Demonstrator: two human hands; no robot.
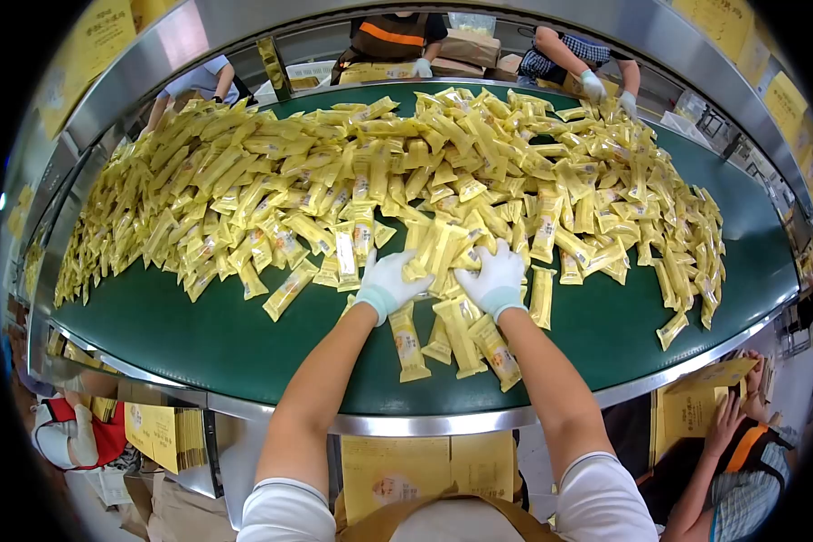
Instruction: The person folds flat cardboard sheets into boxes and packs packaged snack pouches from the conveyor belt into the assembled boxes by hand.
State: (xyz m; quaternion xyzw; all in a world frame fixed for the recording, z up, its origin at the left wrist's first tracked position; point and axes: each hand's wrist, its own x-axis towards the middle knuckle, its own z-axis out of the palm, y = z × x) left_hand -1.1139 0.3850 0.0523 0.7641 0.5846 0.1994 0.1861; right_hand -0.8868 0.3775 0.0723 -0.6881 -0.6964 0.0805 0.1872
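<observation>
Left hand [392,284] and right hand [495,278] flank yellow packets [438,251]

Nearest, a yellow carton [393,470] sits below the metal rim [425,425] of the green surface [208,339]. Beyond the rim, several loose packets [410,341] lie scattered. Farther in, the white-gloved hands press from left and right around a bunch at the heap's near edge, fingers spread; I cannot tell whether either grip clasps any. The heap [334,154] stretches broadly left and right behind. At the far right, a co-worker's gloved hands [593,86] are near its far edge.
</observation>
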